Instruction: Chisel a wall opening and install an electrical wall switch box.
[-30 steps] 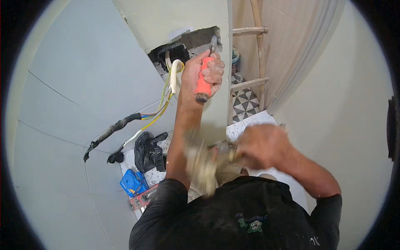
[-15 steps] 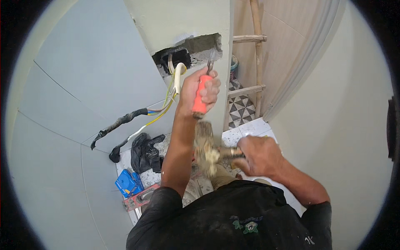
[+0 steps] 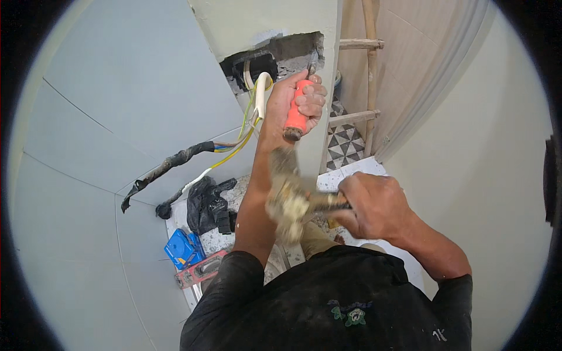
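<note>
Chisel [image 3: 298,111], one, in left grip [image 3: 283,100], one hammer [image 3: 291,200] in right grip [image 3: 377,205]

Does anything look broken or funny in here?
Yes, the wall has a ragged hole near the left hand and its orange-handled tool. The hole's edges are rough and uneven, unlike the flatter wall around it. Cables hang out too, instead of being tucked away.

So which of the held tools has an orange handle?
The chisel in the left hand; the blurred hammer in the right hand shows no orange.
</note>
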`<move>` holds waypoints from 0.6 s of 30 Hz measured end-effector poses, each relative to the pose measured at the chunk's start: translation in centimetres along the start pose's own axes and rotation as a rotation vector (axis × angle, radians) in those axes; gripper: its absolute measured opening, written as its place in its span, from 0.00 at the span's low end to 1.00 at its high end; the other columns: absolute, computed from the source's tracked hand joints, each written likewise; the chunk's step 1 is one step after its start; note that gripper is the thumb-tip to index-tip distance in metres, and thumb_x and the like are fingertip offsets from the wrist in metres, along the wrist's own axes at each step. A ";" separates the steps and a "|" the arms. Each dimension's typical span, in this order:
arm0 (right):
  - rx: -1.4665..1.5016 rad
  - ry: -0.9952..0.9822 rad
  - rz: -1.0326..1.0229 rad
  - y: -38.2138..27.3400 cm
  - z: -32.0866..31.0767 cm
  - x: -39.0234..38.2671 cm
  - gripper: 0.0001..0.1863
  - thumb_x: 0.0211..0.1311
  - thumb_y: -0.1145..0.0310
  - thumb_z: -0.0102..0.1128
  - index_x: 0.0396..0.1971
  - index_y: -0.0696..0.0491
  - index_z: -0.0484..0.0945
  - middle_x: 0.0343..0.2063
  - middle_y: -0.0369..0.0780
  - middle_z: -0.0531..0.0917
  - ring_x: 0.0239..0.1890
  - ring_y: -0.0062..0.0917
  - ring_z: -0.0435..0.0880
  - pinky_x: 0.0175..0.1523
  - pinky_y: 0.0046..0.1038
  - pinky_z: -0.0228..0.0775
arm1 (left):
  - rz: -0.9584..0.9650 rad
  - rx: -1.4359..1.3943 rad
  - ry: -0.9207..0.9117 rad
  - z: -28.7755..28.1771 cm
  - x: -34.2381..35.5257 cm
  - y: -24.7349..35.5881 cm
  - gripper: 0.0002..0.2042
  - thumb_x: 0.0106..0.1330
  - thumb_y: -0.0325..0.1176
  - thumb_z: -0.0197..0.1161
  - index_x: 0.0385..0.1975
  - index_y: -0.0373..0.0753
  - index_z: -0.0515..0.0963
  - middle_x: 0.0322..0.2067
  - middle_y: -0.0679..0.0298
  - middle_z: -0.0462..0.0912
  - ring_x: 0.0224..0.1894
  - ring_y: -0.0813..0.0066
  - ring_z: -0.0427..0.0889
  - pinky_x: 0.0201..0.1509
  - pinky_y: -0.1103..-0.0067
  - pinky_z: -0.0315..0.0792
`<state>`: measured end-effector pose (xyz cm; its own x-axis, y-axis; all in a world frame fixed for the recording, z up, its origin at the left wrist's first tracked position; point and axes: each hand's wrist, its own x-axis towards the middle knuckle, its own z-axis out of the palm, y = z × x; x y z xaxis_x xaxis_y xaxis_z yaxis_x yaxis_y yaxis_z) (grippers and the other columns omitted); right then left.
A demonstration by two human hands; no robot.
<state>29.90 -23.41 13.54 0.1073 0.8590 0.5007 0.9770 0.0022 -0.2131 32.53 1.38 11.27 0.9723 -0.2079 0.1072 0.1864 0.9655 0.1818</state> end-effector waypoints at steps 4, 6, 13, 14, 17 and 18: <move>-0.054 -0.113 0.121 1.7 -0.1 0.7 0.18 0.52 0.55 0.61 0.23 0.54 0.69 0.18 0.43 0.74 0.18 0.36 0.76 0.21 0.34 0.69 | -0.005 -0.042 0.012 0.3 0.7 -0.3 0.11 0.70 0.38 0.44 0.31 0.37 0.65 0.19 0.69 0.64 0.12 0.84 0.63 0.12 0.85 0.62; -0.081 -0.162 0.214 2.0 0.0 0.7 0.17 0.54 0.55 0.59 0.24 0.54 0.69 0.19 0.43 0.74 0.18 0.36 0.77 0.22 0.34 0.69 | 0.035 -0.008 0.010 0.7 1.2 0.4 0.11 0.69 0.37 0.45 0.30 0.36 0.65 0.18 0.69 0.64 0.12 0.83 0.63 0.12 0.85 0.62; -0.081 -0.112 -0.187 1.6 0.2 -1.1 0.20 0.53 0.52 0.59 0.27 0.55 0.69 0.18 0.43 0.74 0.21 0.38 0.78 0.23 0.38 0.69 | 0.046 -0.049 0.054 0.5 0.7 -0.3 0.11 0.68 0.37 0.47 0.29 0.36 0.65 0.18 0.70 0.65 0.12 0.85 0.62 0.11 0.88 0.61; -0.070 -0.148 -0.044 1.3 0.8 -1.4 0.20 0.53 0.52 0.59 0.27 0.55 0.68 0.19 0.43 0.74 0.21 0.38 0.79 0.23 0.38 0.69 | 0.052 -0.029 0.066 0.5 0.8 -0.1 0.11 0.69 0.38 0.46 0.29 0.36 0.65 0.18 0.70 0.65 0.12 0.86 0.62 0.11 0.88 0.61; -0.042 -0.181 0.175 0.7 1.0 -0.6 0.21 0.54 0.52 0.59 0.27 0.55 0.68 0.19 0.44 0.75 0.22 0.38 0.79 0.24 0.38 0.70 | 0.055 0.081 0.009 -0.8 0.1 0.3 0.12 0.69 0.39 0.45 0.30 0.37 0.66 0.18 0.70 0.64 0.12 0.86 0.61 0.11 0.88 0.61; -0.032 -0.187 0.134 0.3 0.7 -1.0 0.21 0.55 0.51 0.59 0.26 0.55 0.68 0.18 0.44 0.74 0.22 0.38 0.79 0.23 0.36 0.69 | 0.047 0.143 -0.031 -2.0 -0.4 -0.3 0.12 0.70 0.39 0.44 0.30 0.37 0.66 0.17 0.70 0.64 0.11 0.86 0.61 0.11 0.88 0.61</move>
<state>29.99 -23.91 12.38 0.2030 0.9306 0.3046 0.9621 -0.1318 -0.2386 32.41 1.44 9.17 0.9742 -0.1695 0.1489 0.1162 0.9426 0.3129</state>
